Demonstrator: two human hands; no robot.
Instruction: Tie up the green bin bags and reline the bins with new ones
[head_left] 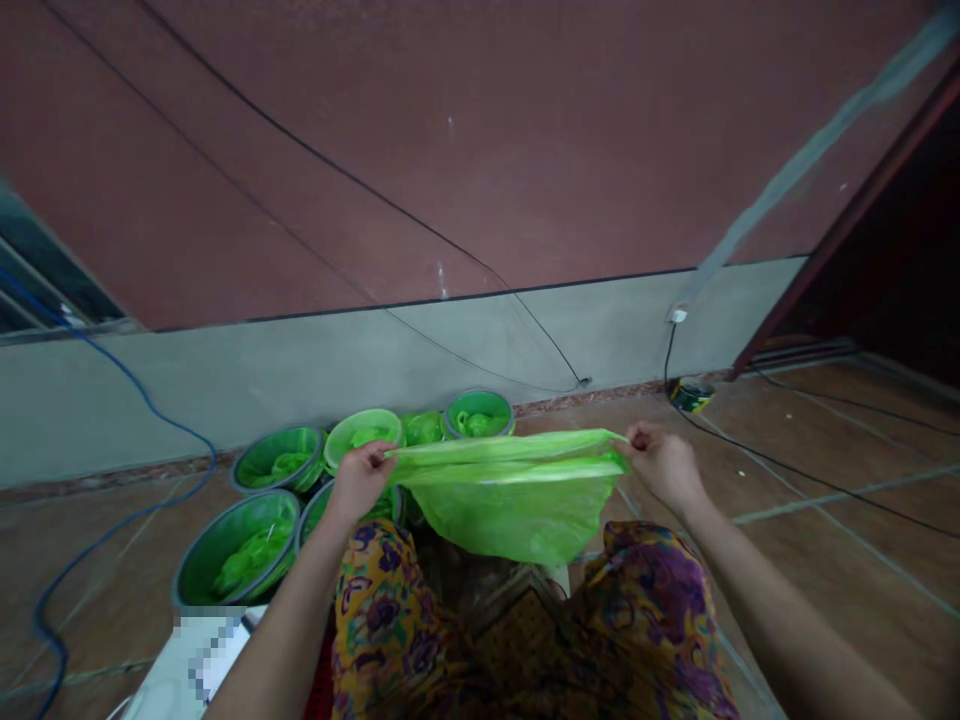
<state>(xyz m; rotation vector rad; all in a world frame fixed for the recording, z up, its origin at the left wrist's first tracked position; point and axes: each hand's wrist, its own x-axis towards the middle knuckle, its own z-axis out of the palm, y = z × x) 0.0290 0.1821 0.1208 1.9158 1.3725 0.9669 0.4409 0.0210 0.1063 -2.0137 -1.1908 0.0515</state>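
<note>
- Left fingers (379, 454): pinching one upper corner of the bag. Small hold; liable, I judge, to slip under a harder pull.
- Right fingers (638, 437): pinching the opposite upper corner by a narrow tip. Likeliest spot for a tear, since the strain gathers there.
- Green plastic bag (517, 510), one: thin-looking, drawn out between my fingers, over the gap between my knees. Whether its mouth is open or flattened, I cannot tell.
- Upper band of same, creased: the folds could slide out of line if I raised one side or let it go slack.
- Lower part of same, hanging: could catch or bunch against my patterned trousers (652, 620) if I dropped my fingers.
- Tubs (214, 545), several, ahead and to my left, holding crumpled green plastic: the nearer ones sit close by my left arm (289, 600); a wide elbow could knock one.
- Black cable (810, 480), on the floor (885, 540) to my right, well apart from the bag: a foot could snag there.
</note>
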